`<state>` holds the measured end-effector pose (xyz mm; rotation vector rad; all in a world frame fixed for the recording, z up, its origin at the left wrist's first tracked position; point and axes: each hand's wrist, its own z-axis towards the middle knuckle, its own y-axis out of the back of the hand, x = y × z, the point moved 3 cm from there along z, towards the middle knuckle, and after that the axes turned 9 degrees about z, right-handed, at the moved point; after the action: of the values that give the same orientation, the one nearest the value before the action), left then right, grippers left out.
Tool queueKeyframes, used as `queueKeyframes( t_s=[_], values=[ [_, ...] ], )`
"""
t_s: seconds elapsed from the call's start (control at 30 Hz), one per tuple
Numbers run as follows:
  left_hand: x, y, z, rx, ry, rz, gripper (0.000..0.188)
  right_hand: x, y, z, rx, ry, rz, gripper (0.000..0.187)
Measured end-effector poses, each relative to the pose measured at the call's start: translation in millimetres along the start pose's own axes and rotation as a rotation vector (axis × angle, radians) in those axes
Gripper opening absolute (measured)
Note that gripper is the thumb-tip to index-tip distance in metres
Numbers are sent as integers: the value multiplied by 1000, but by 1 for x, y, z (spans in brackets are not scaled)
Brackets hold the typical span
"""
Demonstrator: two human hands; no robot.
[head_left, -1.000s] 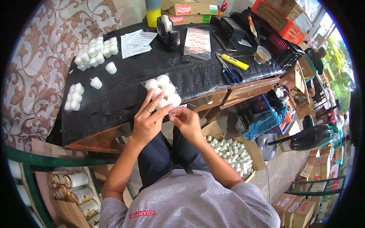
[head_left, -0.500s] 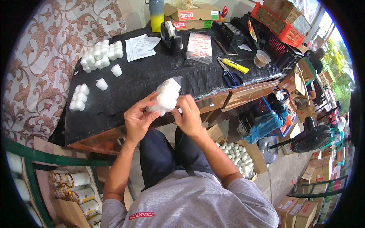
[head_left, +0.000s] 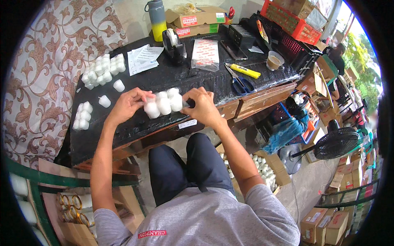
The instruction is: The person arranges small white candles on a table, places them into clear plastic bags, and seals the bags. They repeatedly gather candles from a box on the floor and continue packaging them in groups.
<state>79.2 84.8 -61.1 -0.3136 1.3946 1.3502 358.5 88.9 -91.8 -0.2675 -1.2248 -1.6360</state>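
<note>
Above the table's front edge, I hold a pack of white votive candles [head_left: 164, 103] in clear plastic wrap. My left hand [head_left: 127, 106] pinches the wrap at its left end. At the other end, the fingers of my right hand [head_left: 203, 107] are closed on the plastic. The candles lie in rows between both hands. Two loose white candles [head_left: 104, 101] stand on the black tabletop [head_left: 98, 137] to the left, one with its wick showing. Beyond my left hand are a small wrapped pack [head_left: 83, 116] and a larger group of packs [head_left: 99, 70].
A tape dispenser [head_left: 174, 47], papers [head_left: 143, 59], a plastic bag [head_left: 205, 54], scissors [head_left: 241, 84], a yellow cutter [head_left: 245, 71] and a cup [head_left: 273, 61] lie across the table. Below at right are a carton of white candles [head_left: 281, 166] and a fan [head_left: 334, 144].
The pack has turned from upright to lengthwise and moved left and slightly lower. My hands have spread apart to its two ends. The whole view has shifted a little.
</note>
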Motion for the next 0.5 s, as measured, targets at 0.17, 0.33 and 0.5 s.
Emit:
queueKeyframes(
  t_s=[0.17,0.33,0.5],
  values=[
    [-29,6,10,-32,22,404,23,12,-12,-25,-165,62,-22,28],
    [-58,-43,16,169,-10,817,85,28,-13,-46,-349,41,-87,47],
    [-56,-53,31,191,22,996,95,23,-22,-43,-351,105,-65,35]
  ],
)
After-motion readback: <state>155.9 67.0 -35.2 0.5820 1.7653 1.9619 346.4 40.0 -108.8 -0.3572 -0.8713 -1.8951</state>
